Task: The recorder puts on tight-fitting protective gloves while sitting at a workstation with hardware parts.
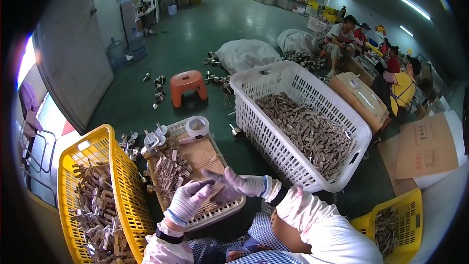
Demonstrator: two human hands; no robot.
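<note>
My left hand [188,202], in a striped knit glove, is closed in a pinch above the near part of a white plastic tray [215,218]. Whatever its fingertips hold is too small to make out. Close to its right, my right hand [246,184], gloved too, has its thumb apart from its stretched fingers, which are blurred; nothing shows in it. A brown cardboard sheet [195,154] lines the tray. On it lies a pile of small flat metal-and-plastic parts [168,168], with a roll of tape [197,126] at the far edge.
A yellow basket [129,195] of similar parts stands at left, a large white basket [288,154] of them at right. Another yellow basket [413,220] is at lower right. Beyond are an orange stool [188,87], white sacks [248,55] and loose metal parts. Several people sit at far right.
</note>
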